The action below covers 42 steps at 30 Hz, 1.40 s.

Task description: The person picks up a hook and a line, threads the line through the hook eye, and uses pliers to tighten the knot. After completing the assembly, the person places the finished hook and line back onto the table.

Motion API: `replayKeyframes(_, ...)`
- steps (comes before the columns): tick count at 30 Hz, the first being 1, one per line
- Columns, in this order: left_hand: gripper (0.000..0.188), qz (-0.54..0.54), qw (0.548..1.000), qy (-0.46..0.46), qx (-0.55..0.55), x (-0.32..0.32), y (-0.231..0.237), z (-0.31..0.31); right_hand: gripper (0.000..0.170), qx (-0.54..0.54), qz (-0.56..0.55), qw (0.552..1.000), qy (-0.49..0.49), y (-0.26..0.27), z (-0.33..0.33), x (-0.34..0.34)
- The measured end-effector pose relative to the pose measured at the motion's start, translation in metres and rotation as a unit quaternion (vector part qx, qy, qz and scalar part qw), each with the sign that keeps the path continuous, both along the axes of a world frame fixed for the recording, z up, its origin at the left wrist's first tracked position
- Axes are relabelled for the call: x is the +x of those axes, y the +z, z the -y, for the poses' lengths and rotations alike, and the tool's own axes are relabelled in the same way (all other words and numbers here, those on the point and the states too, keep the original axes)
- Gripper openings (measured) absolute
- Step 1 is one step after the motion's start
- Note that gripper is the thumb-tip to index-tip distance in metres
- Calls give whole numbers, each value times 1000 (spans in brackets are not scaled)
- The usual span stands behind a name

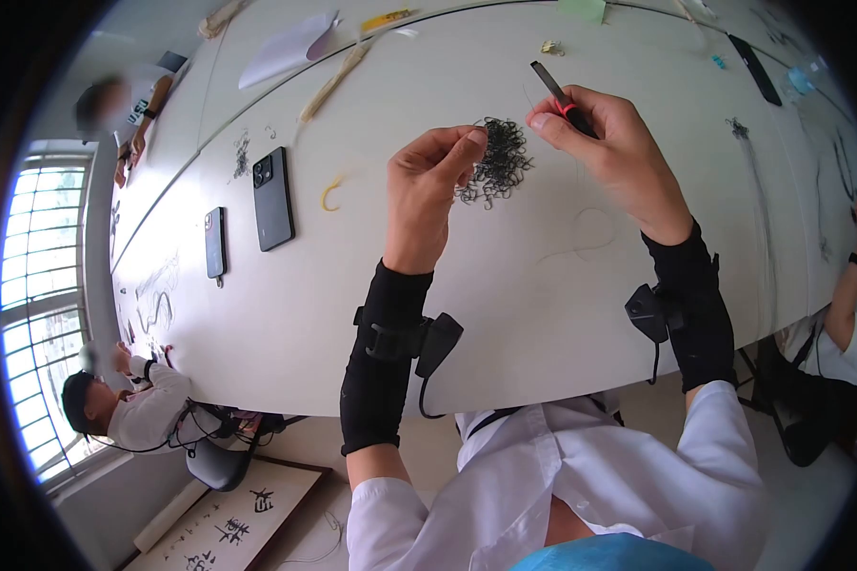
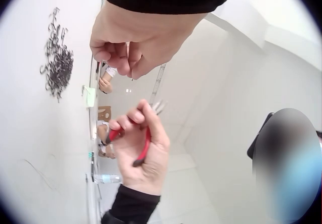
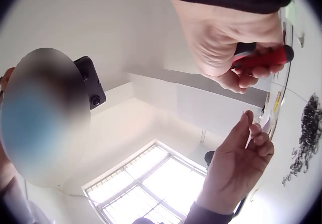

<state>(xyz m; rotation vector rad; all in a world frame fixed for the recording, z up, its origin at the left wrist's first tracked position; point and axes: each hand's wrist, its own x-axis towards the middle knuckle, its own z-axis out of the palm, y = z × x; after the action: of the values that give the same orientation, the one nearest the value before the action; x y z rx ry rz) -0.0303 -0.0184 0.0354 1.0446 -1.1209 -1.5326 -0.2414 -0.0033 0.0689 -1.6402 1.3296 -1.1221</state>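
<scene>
My left hand (image 1: 427, 186) pinches thumb and fingertips together beside a pile of small black fish hooks (image 1: 507, 162). In the left wrist view a tiny dark tip shows below those fingertips; I cannot tell its kind. My right hand (image 1: 624, 157) is raised to the right of the pile, gripping pliers (image 1: 548, 88) with red and black handles. Their metal jaws stick out past the fingers in the left wrist view. A fine thread-like line runs by the right fingertips, and a loose curl of thin line (image 2: 36, 169) lies on the table below.
Two phones (image 1: 274, 200) (image 1: 215, 238) and a yellow curved strip (image 1: 329, 195) lie to the left. A pale fibre bundle (image 1: 333, 84) and white paper (image 1: 288, 49) are farther back. At right lies a long bundle of line (image 1: 754, 181). Other people sit at both sides.
</scene>
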Motion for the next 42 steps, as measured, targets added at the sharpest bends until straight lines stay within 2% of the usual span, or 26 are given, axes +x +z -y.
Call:
replayKeyframes(4,18,-95,995,5,13,-16,16,-5,28,17,34,999,-12,-9,1,11)
replayKeyframes(7,17,-121,993,5,13,-24,17,-7,28,14,63,998,-11,-13,0,13)
replayKeyframes(10,15,-111,994,1,-2,-25,10,-6,29,24,57,998,-20,-9,-2,14)
replayKeyframes(19,13,21,999,0,-41,-22,17,-6,29,25,36,999,-22,-6,-3,15)
replayKeyframes(22,11,97,982,43,-153,-25,18,-7,27,26,41,998,-29,-10,-3,15)
replayKeyframes(23,11,155,958,67,-231,-25,18,-7,27,31,35,998,-28,-9,-3,14)
replayKeyframes(25,13,266,880,113,-378,-25,17,-6,26,41,24,998,-28,-6,-3,14)
replayKeyframes(26,19,269,865,111,-410,-25,13,-3,26,38,29,998,-28,-7,-3,14)
replayKeyframes(32,15,291,862,84,-406,-23,15,-5,27,32,42,998,-32,-12,-2,15)
replayKeyframes(34,13,190,938,60,-284,-24,17,-7,29,35,36,998,-29,-10,-2,14)
replayKeyframes(36,15,100,979,24,-178,-23,18,-7,31,21,57,998,-31,-7,-3,15)
replayKeyframes(38,19,24,995,-25,-93,-17,19,-5,32,6,59,998,-29,-6,-3,16)
replayKeyframes(42,20,-16,998,-49,-37,-16,20,-5,31,-1,24,999,-25,-1,-6,18)
